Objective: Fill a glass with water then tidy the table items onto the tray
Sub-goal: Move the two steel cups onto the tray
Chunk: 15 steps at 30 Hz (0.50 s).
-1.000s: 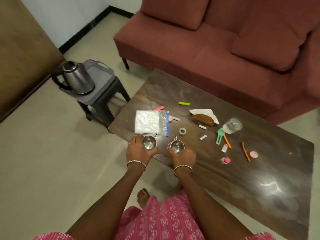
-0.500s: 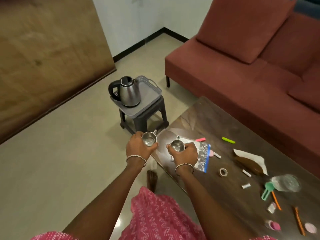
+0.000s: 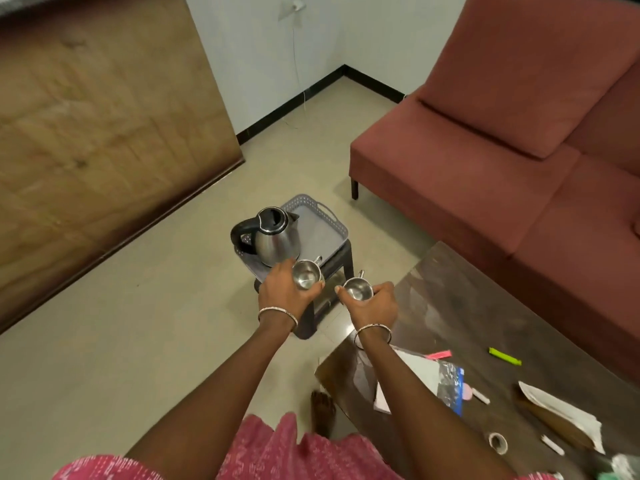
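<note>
Room: tiled floor, red sofa [image 3: 502,174] behind, dark wooden table [image 3: 467,306] at right; a low stool [image 3: 346,258] carries a grey tray [image 3: 322,230].
Tray: only a kettle [image 3: 275,239] stands on it, at its left end.
Left hand [image 3: 284,294]: fingers wrapped round the left cup [image 3: 306,276], over the tray's near edge, just beside the kettle.
Right hand [image 3: 375,304]: holding the right cup [image 3: 358,289], in the air between stool and table.
Water: both cups look empty, though glare inside leaves doubt; filling seems not yet done.
Left to do: set the cups down, then clear the zip bag [image 3: 446,379], green marker [image 3: 504,355], tape roll [image 3: 497,443] and paper [image 3: 561,407] off the table.
</note>
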Each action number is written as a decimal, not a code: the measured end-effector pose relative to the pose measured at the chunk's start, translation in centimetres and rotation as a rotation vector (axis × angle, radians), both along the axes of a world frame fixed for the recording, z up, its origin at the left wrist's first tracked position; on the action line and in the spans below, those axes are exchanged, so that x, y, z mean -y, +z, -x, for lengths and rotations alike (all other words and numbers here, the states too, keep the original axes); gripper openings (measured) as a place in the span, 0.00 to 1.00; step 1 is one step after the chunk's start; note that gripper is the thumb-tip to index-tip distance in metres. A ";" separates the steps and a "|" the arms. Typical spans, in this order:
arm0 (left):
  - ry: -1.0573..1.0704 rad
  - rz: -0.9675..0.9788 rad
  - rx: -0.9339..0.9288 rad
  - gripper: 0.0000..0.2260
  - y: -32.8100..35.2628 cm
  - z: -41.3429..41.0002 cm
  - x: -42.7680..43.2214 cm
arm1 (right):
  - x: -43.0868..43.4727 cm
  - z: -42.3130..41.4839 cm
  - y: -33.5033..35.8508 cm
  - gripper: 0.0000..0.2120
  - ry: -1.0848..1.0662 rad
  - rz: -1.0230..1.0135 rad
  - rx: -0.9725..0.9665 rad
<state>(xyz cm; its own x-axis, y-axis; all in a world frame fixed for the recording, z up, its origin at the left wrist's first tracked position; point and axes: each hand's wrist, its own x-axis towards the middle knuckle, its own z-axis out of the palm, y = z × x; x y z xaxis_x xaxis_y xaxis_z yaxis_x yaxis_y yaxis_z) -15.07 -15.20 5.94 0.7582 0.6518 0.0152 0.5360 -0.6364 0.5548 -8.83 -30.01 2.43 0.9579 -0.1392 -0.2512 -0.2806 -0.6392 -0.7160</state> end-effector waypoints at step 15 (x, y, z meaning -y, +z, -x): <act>-0.110 0.091 -0.032 0.30 -2.5 -16.6 -15.3 | -13.0 -11.2 -2.4 0.37 -0.171 -0.026 -0.110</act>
